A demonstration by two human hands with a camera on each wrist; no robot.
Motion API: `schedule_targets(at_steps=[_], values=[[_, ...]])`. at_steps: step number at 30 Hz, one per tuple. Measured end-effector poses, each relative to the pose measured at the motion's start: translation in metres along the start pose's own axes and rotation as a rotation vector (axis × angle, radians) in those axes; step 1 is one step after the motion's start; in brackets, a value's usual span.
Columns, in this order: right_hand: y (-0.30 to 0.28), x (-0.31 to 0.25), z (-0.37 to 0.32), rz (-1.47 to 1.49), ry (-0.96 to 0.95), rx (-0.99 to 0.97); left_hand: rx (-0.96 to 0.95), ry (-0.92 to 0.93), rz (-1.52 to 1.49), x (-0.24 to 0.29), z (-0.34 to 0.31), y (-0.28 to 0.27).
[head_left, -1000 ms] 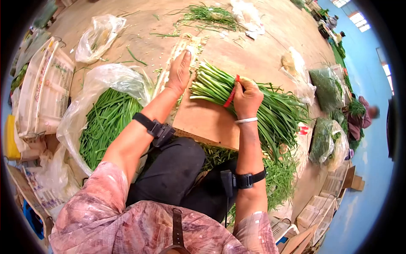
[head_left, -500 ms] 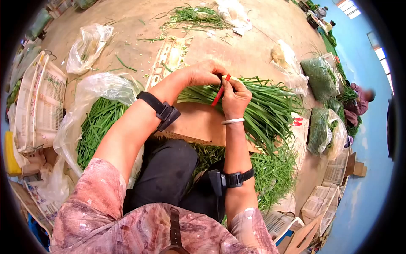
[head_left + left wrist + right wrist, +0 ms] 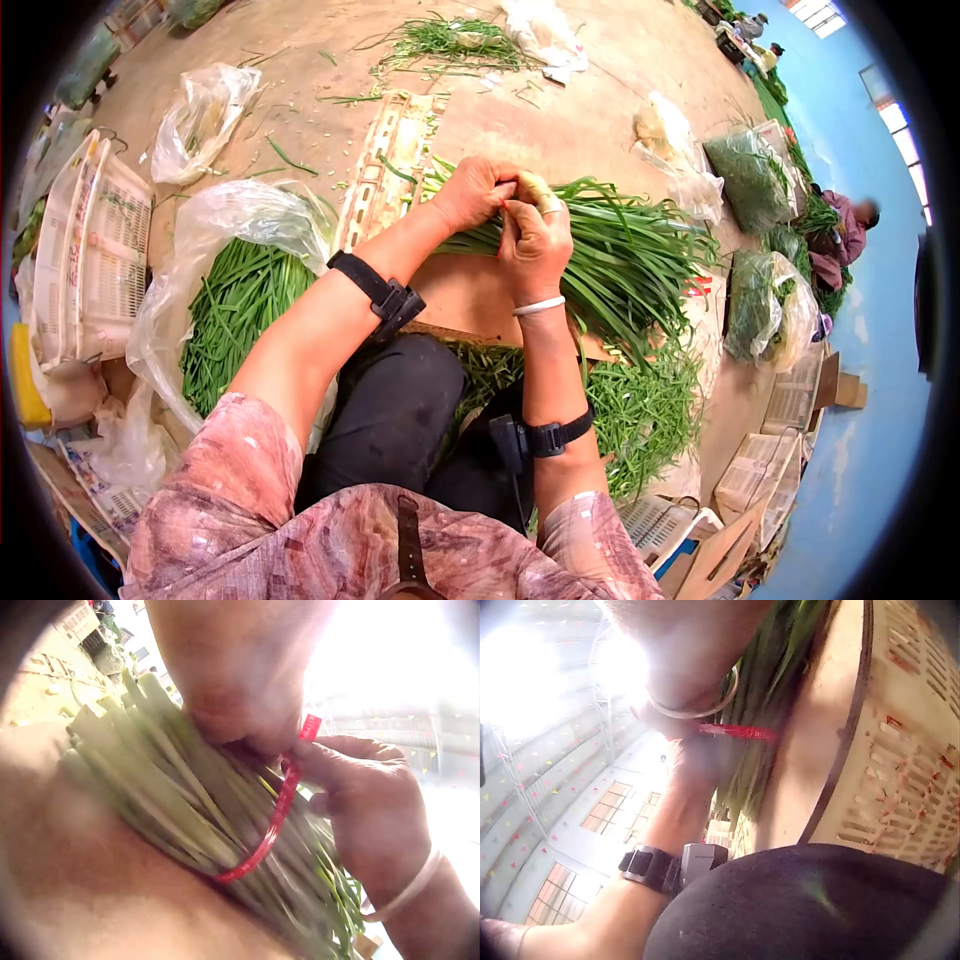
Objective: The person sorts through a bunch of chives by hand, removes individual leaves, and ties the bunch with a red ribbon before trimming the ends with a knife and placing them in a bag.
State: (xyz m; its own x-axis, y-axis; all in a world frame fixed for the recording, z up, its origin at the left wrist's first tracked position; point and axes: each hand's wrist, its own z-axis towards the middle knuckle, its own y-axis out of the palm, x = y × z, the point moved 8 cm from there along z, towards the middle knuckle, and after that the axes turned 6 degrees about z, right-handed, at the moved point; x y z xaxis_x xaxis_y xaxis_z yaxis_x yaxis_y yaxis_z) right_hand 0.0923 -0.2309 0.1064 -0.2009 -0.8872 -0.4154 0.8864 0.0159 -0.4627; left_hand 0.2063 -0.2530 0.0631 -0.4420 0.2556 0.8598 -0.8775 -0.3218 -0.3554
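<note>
A thick bunch of garlic chives (image 3: 635, 240), pale stalk ends to the left, lies across a flat brown board (image 3: 465, 290) in front of my knees. Around it runs a printed red tape (image 3: 276, 817), whose ends come together on top of the stalks. My right hand (image 3: 538, 245), with a white bangle at its wrist, pinches the tape between thumb and finger. From the other side my left hand (image 3: 475, 193) reaches over the bunch, its curled fingertips pinching the tape right beside the right thumb. In the head view the hands cover the tape.
Under the board stands a slotted plastic crate (image 3: 900, 772). At left, a clear plastic bag (image 3: 155, 320) holds more loose chives (image 3: 245, 310). Leaf trimmings (image 3: 650, 420) are heaped by my right knee. White crates (image 3: 110, 260) line the far left; filled bags (image 3: 750, 180) stand at right.
My left hand has come from the board's far left edge over to the red tape and joined the right hand there. Both hands now meet on top of the bunch.
</note>
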Motion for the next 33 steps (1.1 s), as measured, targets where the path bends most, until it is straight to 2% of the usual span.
schedule_targets(at_steps=[2, 5, 7, 14, 17, 19, 20, 22, 24, 26, 27, 30, 31, 33], values=[[-0.007, -0.001, 0.005, -0.043, 0.007, -0.004, 0.008, -0.104, -0.052, -0.011, -0.001, 0.0], [-0.011, 0.0, 0.013, 0.002, -0.061, 0.008, 0.035, -0.084, -0.118, -0.013, -0.001, 0.0], [-0.002, -0.009, 0.016, 0.03, -0.163, -0.103, 0.023, -0.059, -0.164, -0.013, 0.001, 0.001], [0.006, -0.004, 0.018, 0.16, -0.127, -0.134, 0.036, 0.0, -0.182, -0.003, 0.001, -0.004], [0.012, 0.003, 0.017, 0.256, -0.042, -0.16, 0.086, 0.015, -0.204, -0.005, -0.003, -0.007], [0.011, 0.024, 0.015, 0.388, 0.147, -0.032, 0.138, -0.019, -0.077, -0.001, -0.01, -0.012], [0.013, 0.027, 0.015, 0.388, 0.147, -0.03, 0.137, -0.018, -0.075, 0.0, -0.013, -0.009], [0.016, 0.041, 0.01, 0.37, 0.273, -0.014, 0.296, 0.051, -0.051, 0.006, -0.02, -0.016], [0.016, 0.053, 0.009, 0.361, 0.333, 0.027, 0.311, 0.023, -0.025, 0.005, -0.023, -0.016], [0.019, 0.063, 0.005, 0.236, 0.39, -0.04, 0.357, -0.028, -0.056, 0.001, -0.03, -0.017], [0.021, 0.069, 0.003, 0.308, 0.425, -0.002, 0.366, -0.017, -0.134, -0.001, -0.03, -0.015], [0.027, 0.078, 0.001, 0.387, 0.533, -0.003, 0.203, -0.145, -0.22, -0.012, -0.023, -0.007], [0.025, 0.078, 0.003, 0.389, 0.527, 0.004, 0.201, -0.137, -0.217, -0.013, -0.021, -0.009], [0.031, 0.083, 0.001, 0.385, 0.636, -0.068, 0.105, -0.259, -0.331, -0.021, -0.017, -0.005]])
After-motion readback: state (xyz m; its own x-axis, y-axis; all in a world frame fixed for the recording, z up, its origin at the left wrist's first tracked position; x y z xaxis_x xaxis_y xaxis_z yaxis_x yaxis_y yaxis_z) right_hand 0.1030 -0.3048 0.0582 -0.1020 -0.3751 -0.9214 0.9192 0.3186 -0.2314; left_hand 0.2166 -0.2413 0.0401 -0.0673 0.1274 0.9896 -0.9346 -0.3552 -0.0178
